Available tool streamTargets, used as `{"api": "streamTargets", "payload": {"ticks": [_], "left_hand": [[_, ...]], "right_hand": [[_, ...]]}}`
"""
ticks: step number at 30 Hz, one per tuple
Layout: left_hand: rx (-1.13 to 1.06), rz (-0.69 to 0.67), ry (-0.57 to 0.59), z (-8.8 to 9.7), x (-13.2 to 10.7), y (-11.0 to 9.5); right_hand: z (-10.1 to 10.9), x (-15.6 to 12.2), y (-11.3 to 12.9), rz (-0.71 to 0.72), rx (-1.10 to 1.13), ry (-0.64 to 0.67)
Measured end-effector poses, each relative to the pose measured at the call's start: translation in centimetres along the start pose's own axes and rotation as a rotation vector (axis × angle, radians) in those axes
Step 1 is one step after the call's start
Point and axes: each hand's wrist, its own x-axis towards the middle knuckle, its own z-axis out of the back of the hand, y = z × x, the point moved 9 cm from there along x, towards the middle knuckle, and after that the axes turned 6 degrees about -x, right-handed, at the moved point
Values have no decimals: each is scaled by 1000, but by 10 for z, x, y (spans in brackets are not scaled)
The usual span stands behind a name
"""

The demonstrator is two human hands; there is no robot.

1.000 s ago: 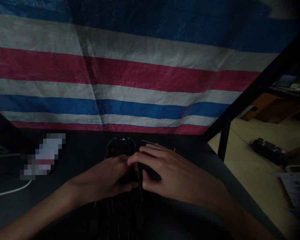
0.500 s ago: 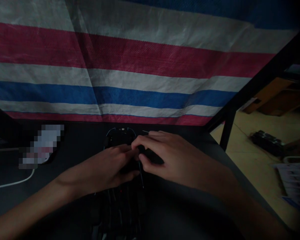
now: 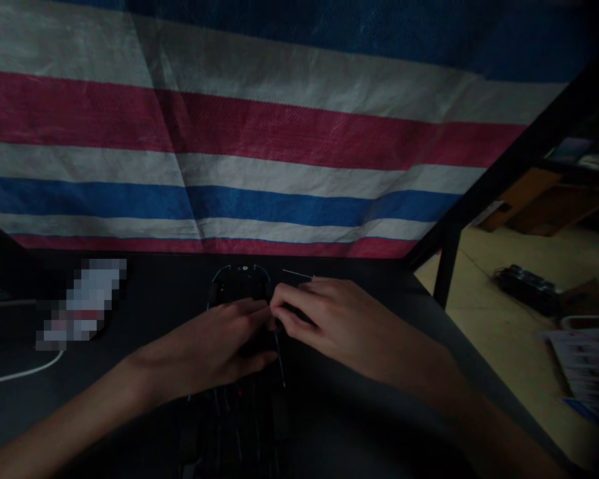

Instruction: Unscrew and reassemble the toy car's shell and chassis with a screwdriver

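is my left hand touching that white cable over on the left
Apart. The head view shows dark tabletop between your left hand and the white cable.

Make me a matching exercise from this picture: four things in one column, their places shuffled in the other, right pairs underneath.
Things:
1. striped sheet
2. curving white cable
3. black device
4. yellowish floor

Places:
A. lower middle of the picture, partly covered
B. beyond the dark tabletop's right edge
C. upright behind the tabletop
D. far left, on the tabletop

Pairs: 1-C, 2-D, 3-A, 4-B
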Motion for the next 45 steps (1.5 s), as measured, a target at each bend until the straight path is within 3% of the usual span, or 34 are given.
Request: {"api": "streamTargets", "payload": {"ticks": [5,13,19,26,37,45], "left_hand": [[-32,15,12,2,0,-2],[-16,18,7,4,1,-3],[-23,30,-3,4,-2,-1],[-38,33,-7,4,0,0],[-28,32,11,2,1,-1],[3,28,4,4,1,-3]], "right_hand": [[8,-2,6,50,101,-63],[3,4,-2,-15,87,18],[10,3,-2,15,190,-12],[-3,4,-12,-43,127,48],[11,2,6,70,154,-56],[-2,1,-5,-22,91,3]]}}
